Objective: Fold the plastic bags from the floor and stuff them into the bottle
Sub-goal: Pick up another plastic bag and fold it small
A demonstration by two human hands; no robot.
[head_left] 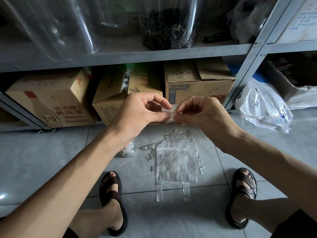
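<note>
Nearest the camera, well below the hands and to either side: two feet in brown sandals, left sandal (111, 194) and right sandal (245, 191), planted on the grey tiled floor (51, 160).

Between the feet, directly beneath the hands: clear plastic bags (176, 162), spread flat on the floor and overlapping. Thin, transparent, creased; handle loops of the nearest one pointing toward the camera. Exact count not determinable.

Just under the left wrist: bottle (128, 151), on the floor, largely hidden by the wrist. White material visible through its wall.

Raised above the floor, fingertips almost meeting: left hand (142, 110) and right hand (204, 114). Held between them: folded bag (169, 112), reduced to a small, flat, whitish translucent strip, clear of the floor. Left hand pinching its left end between thumb and forefinger; right hand pinching its right end in the same way; other fingers of both hands curled.

Beyond the hands: cardboard boxes (199, 83) in a row on the bottom level of a grey metal shelf (154, 55). Far right of the right hand: crumpled white printed bag (262, 107) on the floor beside a shelf upright. Above and beyond the hands: clear jars (169, 24) on the shelf, one with dark contents.
</note>
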